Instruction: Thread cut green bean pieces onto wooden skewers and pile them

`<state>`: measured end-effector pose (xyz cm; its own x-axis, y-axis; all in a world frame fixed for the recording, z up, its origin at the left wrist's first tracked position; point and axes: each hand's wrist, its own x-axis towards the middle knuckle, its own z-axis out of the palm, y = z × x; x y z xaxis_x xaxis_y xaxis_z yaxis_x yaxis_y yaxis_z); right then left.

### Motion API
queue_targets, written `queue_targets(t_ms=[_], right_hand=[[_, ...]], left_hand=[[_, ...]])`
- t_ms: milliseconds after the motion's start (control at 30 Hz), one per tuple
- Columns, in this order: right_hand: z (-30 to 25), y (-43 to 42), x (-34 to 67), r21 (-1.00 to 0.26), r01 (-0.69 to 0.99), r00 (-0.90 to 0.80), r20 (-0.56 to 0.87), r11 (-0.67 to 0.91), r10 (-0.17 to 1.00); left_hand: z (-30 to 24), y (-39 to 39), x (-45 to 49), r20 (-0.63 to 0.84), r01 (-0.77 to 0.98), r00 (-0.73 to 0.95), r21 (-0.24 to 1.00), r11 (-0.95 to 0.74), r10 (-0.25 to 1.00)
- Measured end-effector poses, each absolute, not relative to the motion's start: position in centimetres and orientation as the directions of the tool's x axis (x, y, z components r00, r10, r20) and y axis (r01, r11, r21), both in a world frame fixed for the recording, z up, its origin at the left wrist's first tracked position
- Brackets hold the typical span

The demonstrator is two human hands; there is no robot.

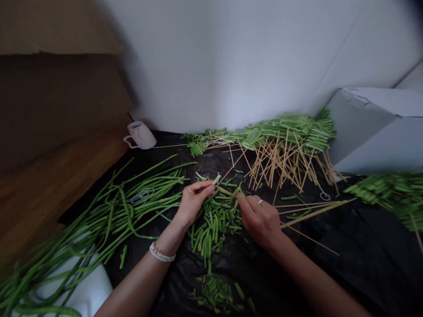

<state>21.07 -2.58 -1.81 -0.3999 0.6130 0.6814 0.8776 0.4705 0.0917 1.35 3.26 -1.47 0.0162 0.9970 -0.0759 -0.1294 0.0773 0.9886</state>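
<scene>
Bean piece [216, 179], short & pale green, sits pinched betw. thumb & fingertips of left hand [193, 201], just above centre of the black plastic sheet [346, 273]. Right hand [261, 220], ring [261, 201] on one finger, is closed round a bamboo skewer [226, 190]; its tip points left & meets the bean piece. Both hands close together, nearly touching, over a pile of cut beans [213, 224]; a smaller pile of cut beans [216, 293] lies nearer, by the bottom edge. Pearl bracelet [161, 254] on left wrist.

Left side: whole long beans [132, 207] spread across the sheet, w/ a rubber band [142, 193] on them. Far left: white mug [140, 134] tipped on its side, next to the wood floor [49, 189].

Far centre-right: heap of loaded skewers [287, 132], sticks fanned toward the near side, against the wall. Another loaded batch [390, 193] at right edge. A few bare skewers [313, 211] lie just right of the right hand, a second rubber band [325, 196] near them. White box [373, 127] far right.
</scene>
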Motion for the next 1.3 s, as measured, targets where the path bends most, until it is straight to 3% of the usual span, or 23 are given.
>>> queue_targets(t_ms=[133,533,933,1300], right_hand=[[-1.86,-2.58,21.10,0.102,0.881,-0.399,0.683,0.462,0.611],[-1.90,-2.53,21.12,0.106,0.890,-0.391,0.681,0.444,0.619],[-1.92,-2.59,21.13,0.105,0.884,-0.396,0.685,0.455,0.612],[-1.88,-2.61,21.10,0.106,0.888,-0.396,0.671,0.448,0.626]], left_hand=[[-1.50,2.96,1.69,-0.131,-0.234,0.042,0.962,0.137,0.991],[-1.31,2.65,1.74,-0.078,-0.188,0.045,0.979,0.086,0.996],[-1.06,2.74,1.77,-0.179,-0.383,0.088,0.902,0.199,0.980],[-1.11,2.74,1.78,-0.187,-0.392,0.085,0.897,0.205,0.979]])
